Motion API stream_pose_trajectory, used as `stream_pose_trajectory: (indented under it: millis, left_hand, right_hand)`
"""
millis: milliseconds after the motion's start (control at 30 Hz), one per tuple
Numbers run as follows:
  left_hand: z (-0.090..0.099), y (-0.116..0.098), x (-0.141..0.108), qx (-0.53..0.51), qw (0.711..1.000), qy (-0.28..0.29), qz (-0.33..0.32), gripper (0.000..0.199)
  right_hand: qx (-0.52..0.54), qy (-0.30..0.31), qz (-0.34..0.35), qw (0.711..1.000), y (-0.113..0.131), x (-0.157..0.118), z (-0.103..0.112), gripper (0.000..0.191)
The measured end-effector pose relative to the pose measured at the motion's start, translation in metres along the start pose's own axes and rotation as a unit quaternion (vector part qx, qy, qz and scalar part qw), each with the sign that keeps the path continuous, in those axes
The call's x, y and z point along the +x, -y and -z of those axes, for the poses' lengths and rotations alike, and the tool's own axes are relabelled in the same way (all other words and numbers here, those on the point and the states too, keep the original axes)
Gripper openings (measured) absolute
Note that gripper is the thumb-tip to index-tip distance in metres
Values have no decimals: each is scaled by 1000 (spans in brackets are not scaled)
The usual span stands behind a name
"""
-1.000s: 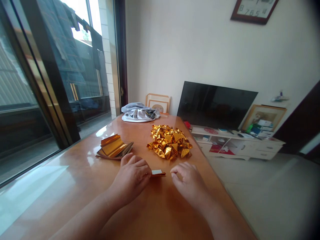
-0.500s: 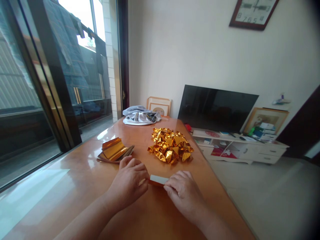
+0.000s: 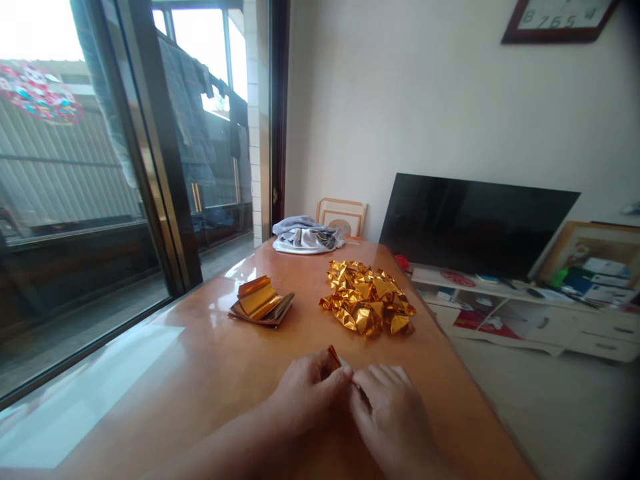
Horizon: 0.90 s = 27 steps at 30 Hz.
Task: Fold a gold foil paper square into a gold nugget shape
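Both my hands are close together at the near edge of the orange wooden table (image 3: 210,373). My left hand (image 3: 310,393) and my right hand (image 3: 387,417) pinch a small folded piece of gold foil paper (image 3: 333,357). Most of it is hidden by my fingers, and only a gold corner sticks up. Straight ahead lies a heap of crumpled, folded gold foil pieces (image 3: 367,300). Farther left sits a stack of gold foil sheets (image 3: 260,301) with curled top sheets.
A folded grey-and-white cloth (image 3: 307,237) lies at the far end of the table. Beyond it lean a picture frame (image 3: 341,217) and a dark flat-screen TV (image 3: 475,223). A glass sliding door (image 3: 160,167) runs along the left, and a white low cabinet (image 3: 550,327) stands right.
My hands have come together on the foil piece, which is now folded smaller and mostly hidden. Its white side no longer shows. The view has turned slightly to the right.
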State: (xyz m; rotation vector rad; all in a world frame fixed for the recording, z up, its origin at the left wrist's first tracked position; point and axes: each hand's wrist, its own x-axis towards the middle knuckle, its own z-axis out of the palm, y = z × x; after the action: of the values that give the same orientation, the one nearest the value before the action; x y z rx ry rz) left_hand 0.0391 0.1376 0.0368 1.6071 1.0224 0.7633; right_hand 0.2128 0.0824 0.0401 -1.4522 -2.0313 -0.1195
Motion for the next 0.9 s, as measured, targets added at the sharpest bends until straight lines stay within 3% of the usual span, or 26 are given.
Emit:
stream_pose_trajectory:
  millis: [200,367,433,500,600,700,800,900]
  left_hand:
    - [-1,-5,2,-147,989,12,17,5]
    - [11,-9,2,-211,973,50,75,10]
    - [19,-11,1,-204,972,64,96,13]
    - [27,-13,0,-195,972,83,106,15]
    - [35,-16,-3,-177,971,126,104,15]
    - [36,-16,-5,-142,971,172,91,15]
    - [33,-12,-3,-101,979,163,69,20]
    - [31,-5,1,-44,993,97,50,39]
  right_hand:
    - [91,43,-7,995,-1,-2,-2,11]
    - [168,-48,-76,982,-23,6,10,22]
    - [198,-58,-117,971,-33,10,13,25]
    - [263,-33,-168,950,-39,12,12,30]
    - [396,28,-233,888,-38,14,7,40]
    - [485,92,-237,837,-29,12,1,47]
    - [492,133,-237,827,-22,9,-7,54]
    - [459,146,-254,839,-21,6,-13,56]
